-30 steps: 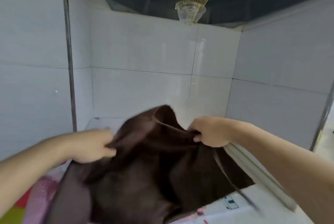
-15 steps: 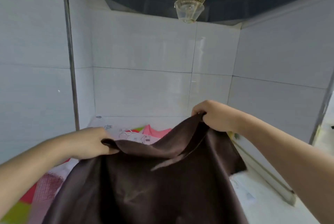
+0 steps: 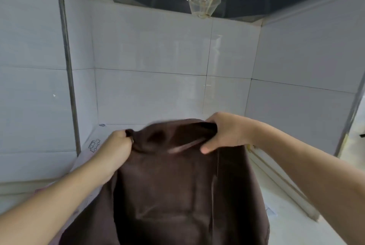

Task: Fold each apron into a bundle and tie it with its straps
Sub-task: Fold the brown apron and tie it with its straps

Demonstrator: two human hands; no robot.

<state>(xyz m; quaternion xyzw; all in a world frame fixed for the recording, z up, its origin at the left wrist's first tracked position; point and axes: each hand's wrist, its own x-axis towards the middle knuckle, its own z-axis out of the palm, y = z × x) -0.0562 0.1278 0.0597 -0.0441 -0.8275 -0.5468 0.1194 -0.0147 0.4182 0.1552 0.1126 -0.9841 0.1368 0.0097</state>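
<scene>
The brown apron was held up at its top edge, hanging below and between the hands, so folding was judged barely begun; no bundle or tied strap was seen. Tiled walls were close beyond. Cloth was gripped by the left hand and right hand.

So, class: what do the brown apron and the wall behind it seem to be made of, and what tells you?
Apron: soft woven cloth, probably with a slight sheen, since it drapes in loose folds and catches faint highlights. Wall: glazed ceramic tile, most likely; large pale panels with thin joint lines and glossy reflections.
</scene>
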